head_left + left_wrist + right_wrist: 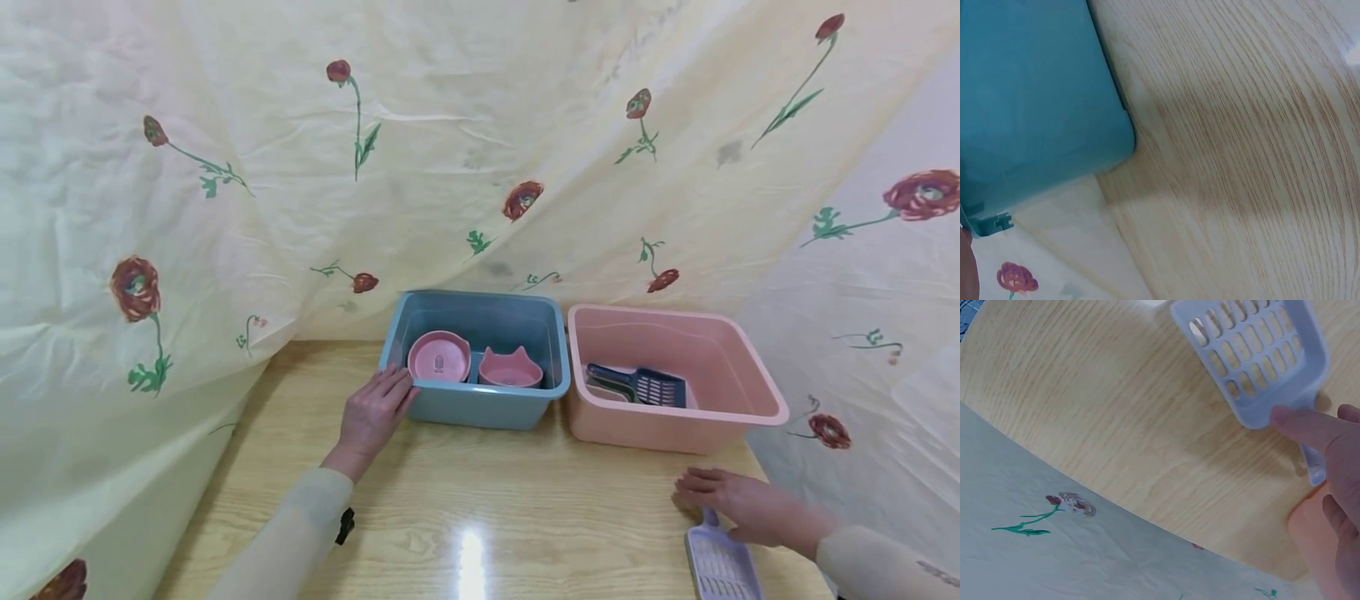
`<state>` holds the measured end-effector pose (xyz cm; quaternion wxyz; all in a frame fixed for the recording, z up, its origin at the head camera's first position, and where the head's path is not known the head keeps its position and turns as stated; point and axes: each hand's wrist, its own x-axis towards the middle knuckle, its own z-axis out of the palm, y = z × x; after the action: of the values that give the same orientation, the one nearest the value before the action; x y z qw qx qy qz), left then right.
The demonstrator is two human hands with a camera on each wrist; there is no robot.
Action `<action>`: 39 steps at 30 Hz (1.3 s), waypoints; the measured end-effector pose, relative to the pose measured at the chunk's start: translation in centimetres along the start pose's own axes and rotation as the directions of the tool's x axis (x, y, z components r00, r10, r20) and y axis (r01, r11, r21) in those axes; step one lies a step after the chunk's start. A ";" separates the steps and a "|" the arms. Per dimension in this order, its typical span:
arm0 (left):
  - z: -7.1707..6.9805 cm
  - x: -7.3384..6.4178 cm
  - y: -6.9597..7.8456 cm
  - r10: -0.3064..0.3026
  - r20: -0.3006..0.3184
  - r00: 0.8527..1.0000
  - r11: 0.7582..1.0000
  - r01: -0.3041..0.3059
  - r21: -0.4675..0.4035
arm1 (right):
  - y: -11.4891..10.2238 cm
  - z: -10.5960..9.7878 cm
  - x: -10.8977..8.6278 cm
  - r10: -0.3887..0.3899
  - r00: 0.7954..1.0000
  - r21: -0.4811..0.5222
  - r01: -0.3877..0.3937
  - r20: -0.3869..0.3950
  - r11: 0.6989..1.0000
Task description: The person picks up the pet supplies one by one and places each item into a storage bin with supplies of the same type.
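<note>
My left hand point(375, 410) holds the front left corner of a blue litter box point(480, 406), its fingers over the rim. Inside that box are a round pink pet bowl point(439, 357) and a pink bowl with cat ears point(511, 368). My right hand point(750, 502) is over the handle of a lavender slotted litter scoop point(1254, 350), its fingers fairly straight and the thumb at the scoop's neck. The scoop's handle points toward a pink litter box point(660, 427). The left wrist view shows mostly the side of the blue box point(1035, 106) and only a sliver of hand.
Inside the pink box lies a dark blue slotted scoop point(656, 388), with other handles beside it. Both boxes stand side by side at the back of the wooden table point(480, 492). A flowered cloth point(450, 167) hangs behind and along the sides.
</note>
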<state>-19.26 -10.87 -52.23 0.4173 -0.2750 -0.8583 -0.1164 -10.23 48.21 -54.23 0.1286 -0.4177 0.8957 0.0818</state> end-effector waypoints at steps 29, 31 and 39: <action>0.0 0.0 -0.1 -0.003 -0.006 1.000 1.000 0.003 -0.002 | 1.4 1.8 -1.2 -0.072 0.977 -0.054 0.062 -0.202 0.997; 0.0 0.0 -0.1 -0.005 -0.004 1.000 1.000 0.005 -0.005 | 1.6 1.8 -1.2 -0.083 0.979 -0.064 0.072 -0.186 0.995; 0.1 0.0 0.0 0.003 -0.012 1.000 1.000 -0.003 -0.005 | 1.3 1.4 -1.0 -0.105 0.985 -0.106 0.091 -0.137 0.990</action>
<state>-19.32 -10.83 -52.24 0.4219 -0.2765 -0.8552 -0.1194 -10.34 50.11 -55.23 0.0474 -0.4720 0.8757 0.0901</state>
